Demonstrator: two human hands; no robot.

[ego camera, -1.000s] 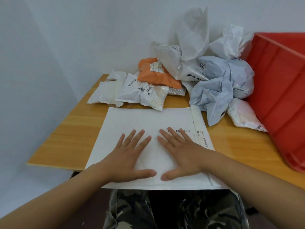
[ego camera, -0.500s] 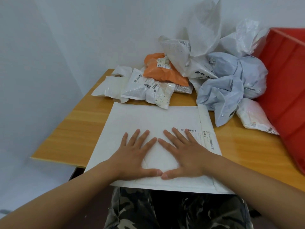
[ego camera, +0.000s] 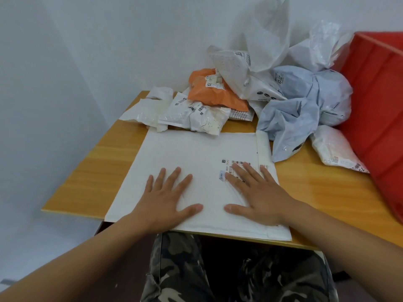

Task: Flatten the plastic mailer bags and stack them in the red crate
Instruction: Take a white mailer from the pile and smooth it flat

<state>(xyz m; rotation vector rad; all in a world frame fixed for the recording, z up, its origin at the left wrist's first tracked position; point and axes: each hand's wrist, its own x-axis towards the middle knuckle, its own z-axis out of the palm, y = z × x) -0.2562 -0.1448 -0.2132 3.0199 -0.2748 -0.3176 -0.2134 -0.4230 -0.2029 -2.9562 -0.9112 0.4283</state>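
A large white mailer bag (ego camera: 192, 151) lies flat on the wooden table (ego camera: 104, 171), its near edge hanging over the table's front. Both palms press down on it with fingers spread: my left hand (ego camera: 165, 199) on its near middle, my right hand (ego camera: 257, 192) over the barcode label near its right flap. The red crate (ego camera: 377, 110) stands on the table at the far right; its inside is out of view.
A heap of crumpled mailers fills the back of the table: an orange bag (ego camera: 209, 92), small white bags (ego camera: 187, 112), grey-blue bags (ego camera: 298, 112), tall white plastic bags (ego camera: 268, 40). One small white bag (ego camera: 333, 149) lies beside the crate. White walls close in left and behind.
My hands have slid apart on the white mailer, the right one moving right onto the barcode label. Their thumbs no longer meet.
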